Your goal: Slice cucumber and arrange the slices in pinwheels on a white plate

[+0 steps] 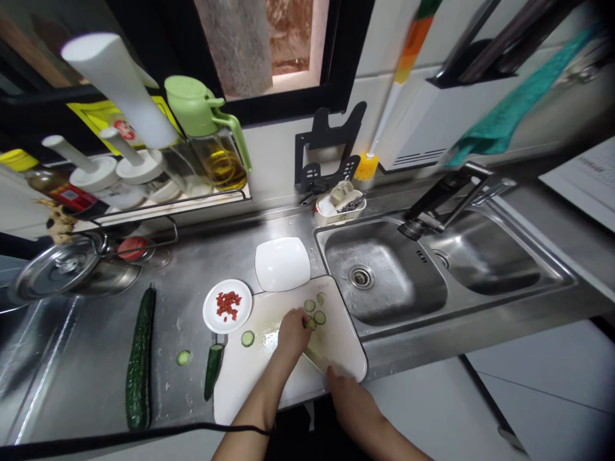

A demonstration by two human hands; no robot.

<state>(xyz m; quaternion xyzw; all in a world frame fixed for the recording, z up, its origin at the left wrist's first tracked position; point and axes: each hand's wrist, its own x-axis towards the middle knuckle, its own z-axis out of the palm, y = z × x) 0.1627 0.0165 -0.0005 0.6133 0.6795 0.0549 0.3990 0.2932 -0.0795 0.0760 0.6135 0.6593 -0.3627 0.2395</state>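
Note:
My left hand [293, 333] is over the white cutting board [269, 390], its fingers closed at a thin cucumber slice [311, 324]. Close to those fingertips lie several more slices, one of them a round cucumber slice [319, 317]. At the board's near right edge, my right hand [346, 396] is closed on a kitchen knife [314, 362], whose blade points toward my left hand; the handle is hidden. Another single slice [247, 339] rests on the board's left side. Beside the board are a cut cucumber piece [213, 372] and a loose slice [183, 357].
A small plate [209, 306] with chopped red bits and a white square dish [282, 264] stand behind the board. A whole cucumber [140, 358] lies left, near a lidded pot [72, 272]. The sink [384, 275] is right. A black cable [144, 436] crosses the front.

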